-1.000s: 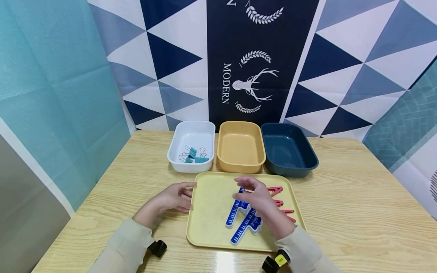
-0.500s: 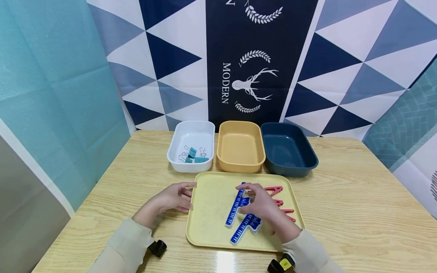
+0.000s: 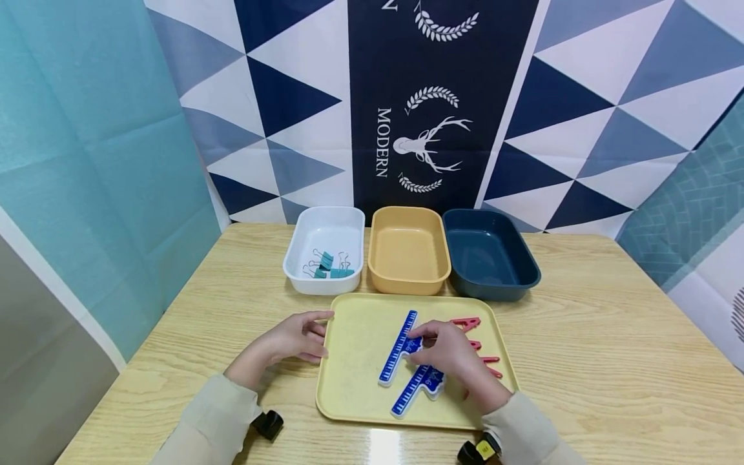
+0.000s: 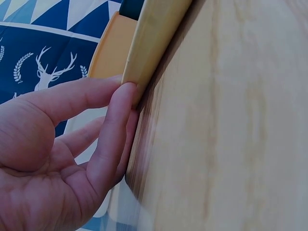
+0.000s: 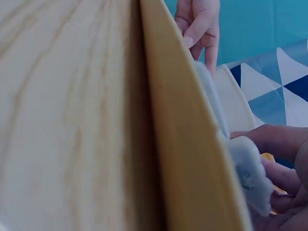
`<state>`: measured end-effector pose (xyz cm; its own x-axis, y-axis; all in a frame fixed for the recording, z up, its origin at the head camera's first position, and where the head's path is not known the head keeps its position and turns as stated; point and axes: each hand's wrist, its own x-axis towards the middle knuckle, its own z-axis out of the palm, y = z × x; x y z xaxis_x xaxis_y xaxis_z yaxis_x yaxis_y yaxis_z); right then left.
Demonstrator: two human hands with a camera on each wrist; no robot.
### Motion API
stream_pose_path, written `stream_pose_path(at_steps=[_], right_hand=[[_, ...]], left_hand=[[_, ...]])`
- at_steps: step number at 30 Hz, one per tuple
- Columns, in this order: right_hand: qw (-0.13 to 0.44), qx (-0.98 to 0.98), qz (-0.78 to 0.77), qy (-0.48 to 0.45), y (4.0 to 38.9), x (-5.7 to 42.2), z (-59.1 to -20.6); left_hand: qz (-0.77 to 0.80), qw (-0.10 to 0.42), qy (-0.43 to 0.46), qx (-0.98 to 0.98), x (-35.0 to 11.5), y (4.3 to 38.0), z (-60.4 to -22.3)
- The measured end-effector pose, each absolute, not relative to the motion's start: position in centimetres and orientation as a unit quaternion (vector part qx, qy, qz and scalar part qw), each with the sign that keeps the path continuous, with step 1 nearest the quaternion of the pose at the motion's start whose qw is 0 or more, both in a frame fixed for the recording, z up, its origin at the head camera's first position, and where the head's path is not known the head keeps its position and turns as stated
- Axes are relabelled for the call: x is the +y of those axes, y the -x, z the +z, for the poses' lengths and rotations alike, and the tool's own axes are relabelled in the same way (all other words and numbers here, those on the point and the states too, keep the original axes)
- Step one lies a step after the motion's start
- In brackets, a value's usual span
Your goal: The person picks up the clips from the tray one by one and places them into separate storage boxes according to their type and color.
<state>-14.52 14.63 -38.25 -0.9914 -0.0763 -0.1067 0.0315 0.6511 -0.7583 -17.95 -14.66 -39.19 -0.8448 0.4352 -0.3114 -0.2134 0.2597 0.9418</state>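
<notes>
My left hand (image 3: 295,337) rests at the left rim of the yellow tray (image 3: 353,387), its fingertips touching the edge; the left wrist view shows the thumb and fingers (image 4: 113,139) at the rim. With thumb and fingers, my right hand (image 3: 452,352) pinches the tab of a blue-and-white piano-key page clip (image 3: 398,352) at the tray's middle. Another such page clip (image 3: 409,394) lies below it, its tab partly under the hand. In the right wrist view, a pale scalloped clip tab (image 5: 250,173) shows near that hand. Red clothespins (image 3: 490,360) lie behind the right hand, partly hidden.
Behind the tray stand three bins side by side: a white bin (image 3: 323,223) holding several teal binder clips (image 3: 340,273), a yellow bin (image 3: 409,248) and a dark blue bin (image 3: 491,252). A patterned cloth (image 3: 308,97) hangs behind the wooden table (image 3: 610,336).
My right hand first shifts slightly right and down, then closes on the upper page clip's tab. That clip has tilted and slid a little left. The left hand stays at the rim.
</notes>
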Motion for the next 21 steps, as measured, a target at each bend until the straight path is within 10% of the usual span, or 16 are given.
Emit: stream_pose_path(at_steps=[21], right_hand=[[0.053,0.829,-0.556,0.003,15.23,14.69,-38.26]], left_hand=[[0.601,0.266,-0.072,0.750,-14.67,17.86,-39.27]])
